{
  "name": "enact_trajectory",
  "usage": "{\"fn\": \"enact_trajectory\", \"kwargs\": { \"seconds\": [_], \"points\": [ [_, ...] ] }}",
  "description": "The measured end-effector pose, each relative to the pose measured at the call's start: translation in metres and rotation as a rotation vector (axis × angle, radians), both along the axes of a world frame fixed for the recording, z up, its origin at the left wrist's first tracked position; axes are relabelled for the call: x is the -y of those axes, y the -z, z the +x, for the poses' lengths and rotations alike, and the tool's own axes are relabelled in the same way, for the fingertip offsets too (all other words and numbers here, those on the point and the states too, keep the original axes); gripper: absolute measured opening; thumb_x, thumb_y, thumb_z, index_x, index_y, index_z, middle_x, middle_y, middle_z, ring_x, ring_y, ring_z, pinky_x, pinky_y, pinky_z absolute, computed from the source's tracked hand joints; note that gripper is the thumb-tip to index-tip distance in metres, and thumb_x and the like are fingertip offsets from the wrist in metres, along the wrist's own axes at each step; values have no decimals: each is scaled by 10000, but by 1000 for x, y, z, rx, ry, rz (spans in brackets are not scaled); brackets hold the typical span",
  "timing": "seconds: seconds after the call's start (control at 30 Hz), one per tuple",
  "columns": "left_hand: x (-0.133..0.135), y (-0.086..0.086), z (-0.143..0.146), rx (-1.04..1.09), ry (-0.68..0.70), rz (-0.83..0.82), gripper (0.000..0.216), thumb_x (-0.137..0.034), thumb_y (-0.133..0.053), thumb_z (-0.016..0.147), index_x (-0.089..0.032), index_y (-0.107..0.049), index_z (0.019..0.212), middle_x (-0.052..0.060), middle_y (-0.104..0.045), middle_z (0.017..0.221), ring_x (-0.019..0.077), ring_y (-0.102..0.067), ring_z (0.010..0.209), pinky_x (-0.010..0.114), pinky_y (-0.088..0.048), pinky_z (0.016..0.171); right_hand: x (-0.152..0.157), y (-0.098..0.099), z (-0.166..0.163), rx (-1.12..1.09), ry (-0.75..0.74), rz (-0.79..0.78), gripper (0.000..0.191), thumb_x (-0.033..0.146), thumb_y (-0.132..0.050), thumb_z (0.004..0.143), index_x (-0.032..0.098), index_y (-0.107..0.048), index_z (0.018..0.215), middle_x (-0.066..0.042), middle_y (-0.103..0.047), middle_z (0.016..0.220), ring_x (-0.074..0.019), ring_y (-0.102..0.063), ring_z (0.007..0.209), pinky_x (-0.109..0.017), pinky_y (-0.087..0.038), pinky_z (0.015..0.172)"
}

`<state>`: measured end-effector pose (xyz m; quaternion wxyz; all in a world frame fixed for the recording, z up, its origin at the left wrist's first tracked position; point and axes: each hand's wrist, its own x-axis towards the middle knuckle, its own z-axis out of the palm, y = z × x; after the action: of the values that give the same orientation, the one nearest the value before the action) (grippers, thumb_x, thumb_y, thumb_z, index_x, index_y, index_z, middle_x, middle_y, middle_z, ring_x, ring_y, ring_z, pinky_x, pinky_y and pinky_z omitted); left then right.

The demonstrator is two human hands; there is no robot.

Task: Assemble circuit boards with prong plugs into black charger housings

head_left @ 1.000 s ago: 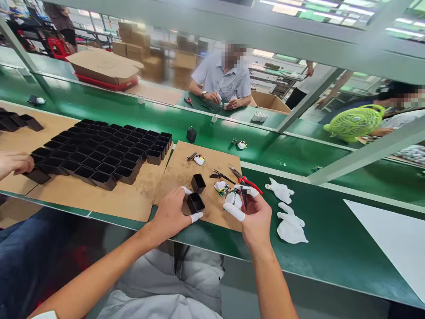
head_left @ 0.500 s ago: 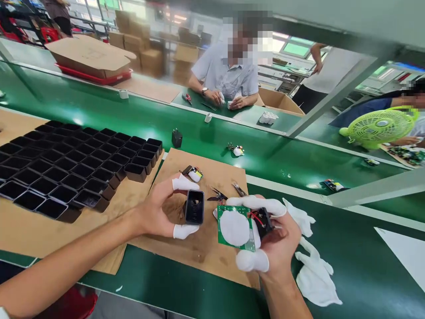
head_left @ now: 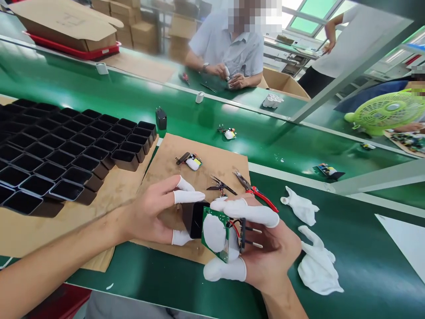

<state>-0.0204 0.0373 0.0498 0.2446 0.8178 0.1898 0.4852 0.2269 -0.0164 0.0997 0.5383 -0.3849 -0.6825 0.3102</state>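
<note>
My left hand [head_left: 156,212], with white finger cots on its fingertips, grips a black plastic charger case [head_left: 191,219] whose open end faces right. My right hand [head_left: 262,239], also in finger cots, pinches a green circuit board [head_left: 215,235] by its upper and lower edges. A white blob of compound covers much of the board, and red and black wires lead to a black plug piece [head_left: 243,235] with two metal prongs. The board's left edge is at the mouth of the case, partly in front of it; whether it reaches inside I cannot tell.
Rows of black cases [head_left: 63,159] stand on cardboard at left. Beyond my hands lie another board assembly [head_left: 191,161], tweezers [head_left: 223,184] and red-handled pliers [head_left: 255,190]. White cloth gloves [head_left: 318,266] lie at right. Across the green belt [head_left: 133,95] sits a co-worker [head_left: 229,53].
My right hand has brought the circuit board left, up to the case, and turned it. The case has tilted in my left hand. The camera view has shifted slightly.
</note>
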Motion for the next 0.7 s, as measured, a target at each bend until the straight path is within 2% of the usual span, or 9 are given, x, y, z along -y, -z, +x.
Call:
{"fn": "enact_trajectory", "kwargs": {
  "seconds": [0.17, 0.3, 0.53, 0.7],
  "points": [
    [1, 1, 0, -15, -18, 12, 762, -290, -971, 875, -280, -679, 1579, 104, -761, 1141, 252, -790, 976, 353, -688, 851, 0, 4, 1, 22, -27, 50, 735, 513, -1171, 590, 336, -842, 1223, -103, -910, 1081, -344, -871, 885, -485, -770, 769],
    [2, 3, 0, -12, 6, 25, 745, -290, -951, 897, -256, -662, 1583, 130, -769, 1150, 255, -794, 960, 350, -682, 824, 0, 4, -1, 52, -29, 4, 714, 490, -1164, 622, 334, -852, 1245, -110, -906, 1116, -340, -862, 918, -500, -759, 820],
    [2, 3, -2, -21, 3, 33, 818, -230, -960, 867, -291, -639, 1617, 115, -771, 1155, 268, -798, 994, 366, -691, 853, -6, 7, -1, 80, -83, 102, 786, 388, -1191, 593, 336, -851, 1300, -61, -881, 965, -309, -828, 805, -455, -717, 723],
    [3, 6, 0, -15, 14, 37, 818, -256, -967, 877, -252, -623, 1619, 140, -765, 1143, 281, -802, 981, 374, -694, 837, -5, 9, 0, 101, -43, 62, 734, 445, -1179, 608, 312, -867, 1259, -96, -885, 1032, -319, -831, 863, -461, -729, 750]
  ]
}}
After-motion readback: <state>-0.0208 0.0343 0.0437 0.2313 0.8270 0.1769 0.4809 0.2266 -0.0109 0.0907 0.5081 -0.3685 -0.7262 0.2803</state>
